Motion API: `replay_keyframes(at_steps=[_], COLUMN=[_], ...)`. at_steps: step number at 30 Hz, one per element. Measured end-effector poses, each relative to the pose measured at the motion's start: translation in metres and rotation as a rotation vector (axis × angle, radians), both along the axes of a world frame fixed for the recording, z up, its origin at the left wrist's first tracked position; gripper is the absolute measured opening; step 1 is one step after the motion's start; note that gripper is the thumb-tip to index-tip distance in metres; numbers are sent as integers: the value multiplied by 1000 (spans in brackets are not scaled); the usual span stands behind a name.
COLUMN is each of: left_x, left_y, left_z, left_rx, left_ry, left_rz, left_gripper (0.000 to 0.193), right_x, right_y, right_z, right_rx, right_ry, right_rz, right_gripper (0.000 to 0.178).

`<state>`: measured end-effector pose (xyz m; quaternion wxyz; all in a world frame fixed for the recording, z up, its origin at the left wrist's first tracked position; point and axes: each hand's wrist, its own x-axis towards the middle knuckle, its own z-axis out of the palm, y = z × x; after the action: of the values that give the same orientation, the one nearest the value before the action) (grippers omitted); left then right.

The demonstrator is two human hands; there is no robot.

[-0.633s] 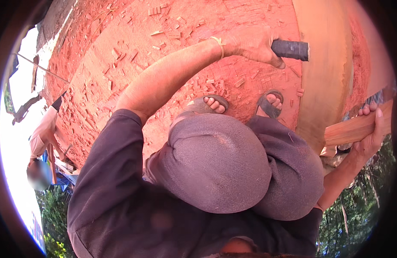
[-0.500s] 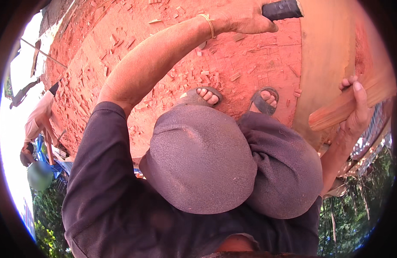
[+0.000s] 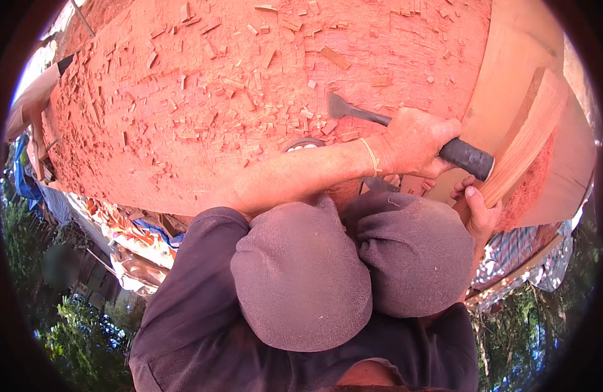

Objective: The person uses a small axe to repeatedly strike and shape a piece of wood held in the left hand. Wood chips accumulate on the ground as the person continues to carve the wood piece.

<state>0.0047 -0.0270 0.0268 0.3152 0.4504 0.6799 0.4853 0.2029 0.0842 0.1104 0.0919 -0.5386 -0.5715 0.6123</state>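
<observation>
My left arm reaches across in front of my knees, and my left hand [image 3: 419, 140] is closed round a chisel-like tool with a black handle [image 3: 468, 160]. Its dark metal shaft ends in a flared blade [image 3: 338, 106] pointing to the left. Close by, the fingers of my right hand [image 3: 479, 212] grip the lower end of a long reddish wooden slat [image 3: 527, 140], which stands tilted up and away to the right. The butt of the handle overlaps the slat's edge in the picture; whether they touch I cannot tell.
Wood chips [image 3: 334, 57] are scattered over the red ground [image 3: 184, 157]. At the right lies a tan flat sheet [image 3: 510, 52] with reddish dust on it. Crumpled plastic sheeting [image 3: 141, 274] is at the left, a blue tarp [image 3: 27, 171] beyond it. My sandalled feet are mostly hidden.
My left hand has come down and to the right with the tool, whose blade now shows. The slat has swung to a steeper tilt in my right hand. My view has shifted too.
</observation>
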Motion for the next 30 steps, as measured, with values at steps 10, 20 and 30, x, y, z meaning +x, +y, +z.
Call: replay_keyframes(at_steps=[10, 20, 30], left_x=[2, 21, 15], left_y=[-11, -10, -3], left_z=[-2, -20, -25], left_rx=[15, 20, -12], left_ry=[311, 350, 354], left_rz=[113, 13, 70], left_gripper=[23, 20, 19], right_x=[46, 69, 93], right_y=[-29, -29, 15], right_z=[0, -14, 13], right_rx=[42, 10, 309], right_ry=[122, 144, 212], right_rz=[-138, -212, -239], right_gripper=[35, 39, 40])
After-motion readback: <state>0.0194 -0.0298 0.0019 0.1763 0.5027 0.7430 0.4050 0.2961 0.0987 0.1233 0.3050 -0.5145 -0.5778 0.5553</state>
